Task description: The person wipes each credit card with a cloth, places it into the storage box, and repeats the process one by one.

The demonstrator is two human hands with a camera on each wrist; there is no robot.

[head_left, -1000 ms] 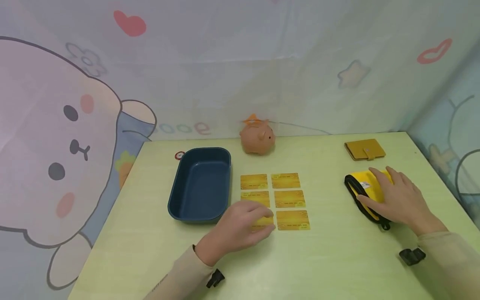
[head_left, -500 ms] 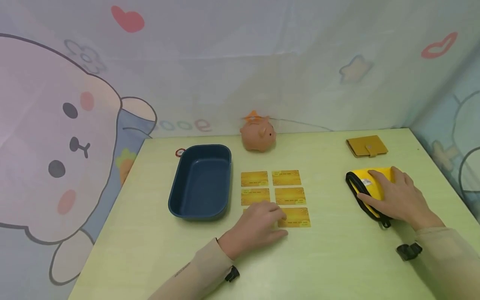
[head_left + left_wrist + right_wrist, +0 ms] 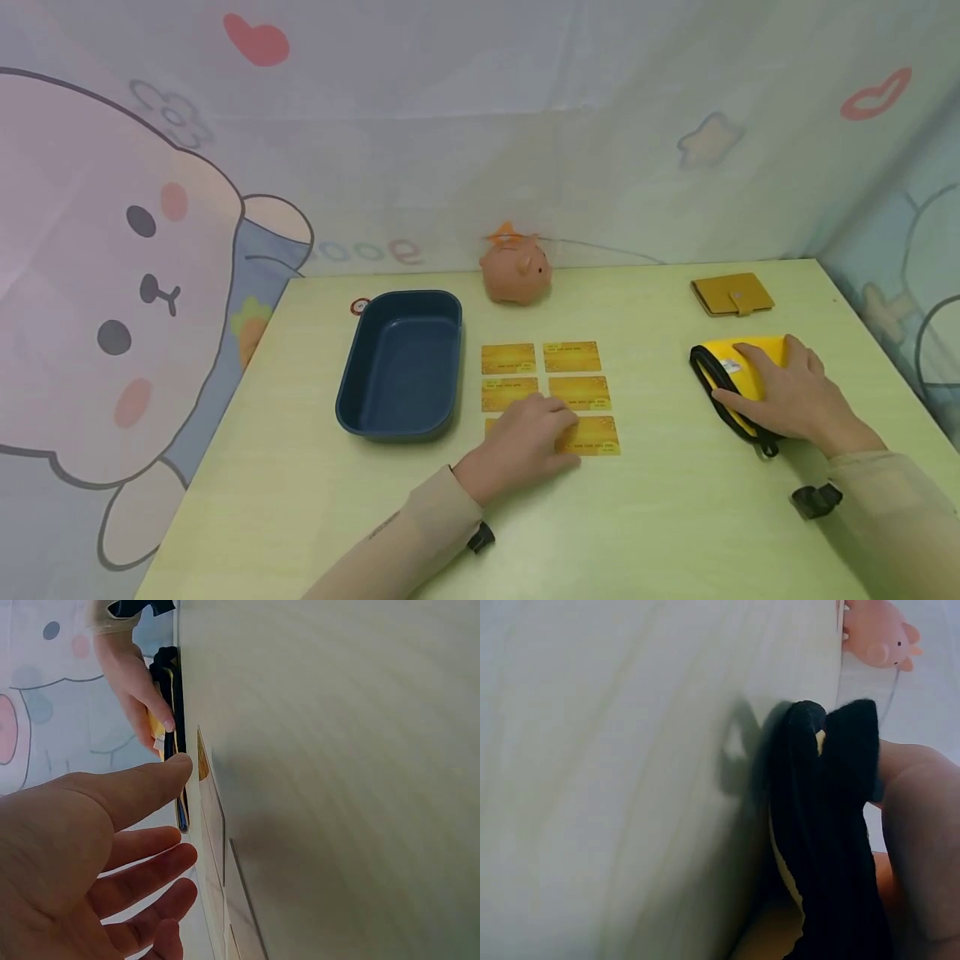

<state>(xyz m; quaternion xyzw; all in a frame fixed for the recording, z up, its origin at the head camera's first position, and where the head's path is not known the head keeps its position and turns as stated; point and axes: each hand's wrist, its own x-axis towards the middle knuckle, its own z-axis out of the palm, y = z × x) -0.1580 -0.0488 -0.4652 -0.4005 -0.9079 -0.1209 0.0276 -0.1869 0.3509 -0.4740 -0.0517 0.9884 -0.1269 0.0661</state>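
Note:
Several yellow cards lie in two columns mid-table in the head view. My left hand point(image 3: 521, 443) is over the nearest row, covering much of the left card point(image 3: 491, 427). Its thumb and fingertips reach the left part of the right card point(image 3: 597, 436). In the left wrist view the fingers point(image 3: 150, 877) are loosely bent, apart from the thumb, with nothing between. At the right, my right hand point(image 3: 802, 398) rests spread on a yellow zip pouch point(image 3: 738, 354), thumb along its black zipper edge. The right wrist view shows the black zipper point(image 3: 829, 847) close up beside the thumb.
A dark blue tray point(image 3: 347, 408) stands left of the cards, with a red-and-white chip point(image 3: 360, 307) by its back corner. A pink piggy bank point(image 3: 516, 271) is at the back edge. A mustard wallet point(image 3: 731, 293) lies behind the pouch.
My left hand has moved right, from the nearest left card to the left side of the card beside it. The right hand stays on the pouch.

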